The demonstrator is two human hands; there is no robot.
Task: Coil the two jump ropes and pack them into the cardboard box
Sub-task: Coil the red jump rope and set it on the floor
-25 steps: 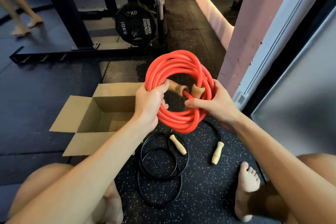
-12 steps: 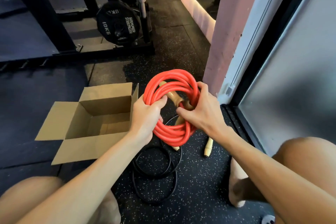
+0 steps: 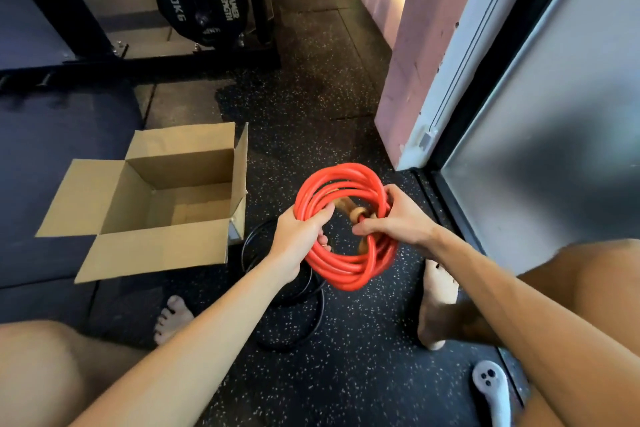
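Red rope is wound into a fat coil and held up off the floor, about the middle of the frame. The left hand has its fingers curled tight around the whole bundle on the coil's left side. The right hand wraps over the strands on the right side, thumb and forefinger pinching in by the wooden handles, which sit tucked across the middle of the coil.

The cardboard box sits open at centre left. Its right flap stands up and is the edge closest to the coil, not touching it, with a strip of speckled floor showing between them.

The black rope lies in loose loops on the floor under the hands, partly hidden by the left forearm, and one loop comes near the box's lower right corner. A bare foot sits on each side of it.

The pink pillar and door frame edge are close on the upper right. The weight plate is well apart, top left.
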